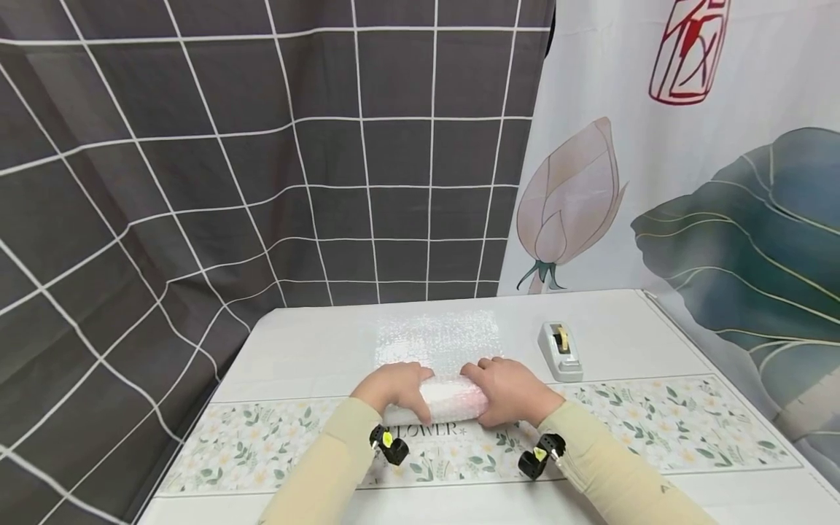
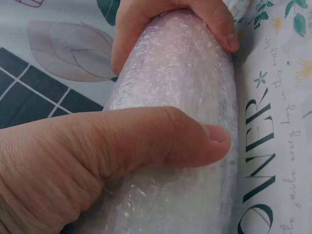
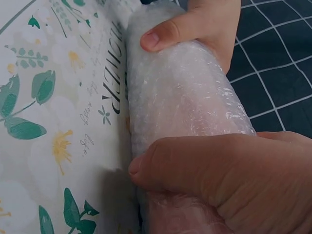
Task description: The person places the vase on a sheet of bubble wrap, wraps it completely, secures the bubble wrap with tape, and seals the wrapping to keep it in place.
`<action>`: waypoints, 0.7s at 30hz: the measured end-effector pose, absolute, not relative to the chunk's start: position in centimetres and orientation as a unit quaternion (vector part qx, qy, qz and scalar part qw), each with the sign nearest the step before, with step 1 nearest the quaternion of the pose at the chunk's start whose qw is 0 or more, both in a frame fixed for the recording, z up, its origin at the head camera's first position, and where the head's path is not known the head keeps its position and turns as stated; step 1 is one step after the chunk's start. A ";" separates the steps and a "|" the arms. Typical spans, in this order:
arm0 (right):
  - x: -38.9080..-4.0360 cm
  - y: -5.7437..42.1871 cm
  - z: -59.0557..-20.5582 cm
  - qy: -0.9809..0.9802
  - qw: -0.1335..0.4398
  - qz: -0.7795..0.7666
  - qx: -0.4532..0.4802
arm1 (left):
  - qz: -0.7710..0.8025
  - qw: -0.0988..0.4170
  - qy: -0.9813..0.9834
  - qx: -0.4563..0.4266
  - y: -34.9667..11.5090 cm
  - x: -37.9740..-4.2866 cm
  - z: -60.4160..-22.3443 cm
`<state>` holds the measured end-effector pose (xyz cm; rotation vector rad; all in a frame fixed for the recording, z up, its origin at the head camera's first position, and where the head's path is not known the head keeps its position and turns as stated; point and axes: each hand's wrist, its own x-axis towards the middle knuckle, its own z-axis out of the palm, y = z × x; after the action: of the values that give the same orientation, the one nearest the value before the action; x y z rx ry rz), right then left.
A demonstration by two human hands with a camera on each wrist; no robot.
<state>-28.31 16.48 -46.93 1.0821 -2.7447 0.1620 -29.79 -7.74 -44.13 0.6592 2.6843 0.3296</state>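
A roll-shaped bundle in bubble wrap lies crosswise before me, pale with a pinkish right part; the wrapping hides what is inside. My left hand grips its left end, thumb across the near side, as the left wrist view shows with the bundle close up. At the other end my right hand holds it the same way, its thumb over the wrap in the right wrist view. Beyond the bundle a flat sheet of bubble wrap stretches away over the table.
A grey and white tape dispenser stands right of the sheet. A floral strip printed with lettering runs across the white table. Dark grid cloth hangs behind and to the left, a white flower-printed curtain behind and to the right.
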 end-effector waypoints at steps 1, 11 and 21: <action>-28.3 16.5 -46.9 -0.926 0.086 0.056 0.362 | 0.114 0.174 0.950 0.233 -7.7 -29.8 -44.2; -29.0 16.5 -46.3 -0.936 0.026 0.101 0.337 | 0.101 0.106 0.970 0.193 -8.9 -29.2 -44.8; -30.4 16.7 -46.3 -0.930 -0.029 0.128 0.343 | 0.110 0.075 0.982 0.131 -10.3 -28.4 -44.4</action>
<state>-30.35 16.65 -46.35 1.0993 -2.9773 0.4088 -28.44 -10.33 -44.40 0.3931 2.9468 0.3287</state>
